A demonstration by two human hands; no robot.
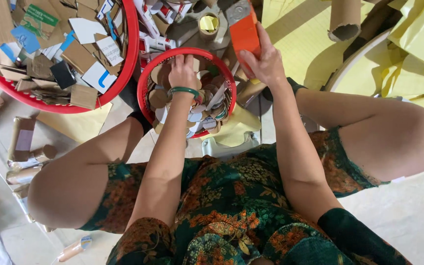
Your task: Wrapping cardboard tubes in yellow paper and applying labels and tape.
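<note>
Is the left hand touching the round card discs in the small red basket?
Touching. The head view shows the left hand with its fingers pressed down among the round card discs inside the small red basket.

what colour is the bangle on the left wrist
Green, a plain band on the left hand, clearest in the head view.

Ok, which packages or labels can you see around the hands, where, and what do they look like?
Orange box: right hand holds it, rectangular, grey end.
Small red basket: left hand inside, among round card discs.
Large red basket: top left, brown, white and blue card scraps.
Labelled card tubes: floor, left.
</note>
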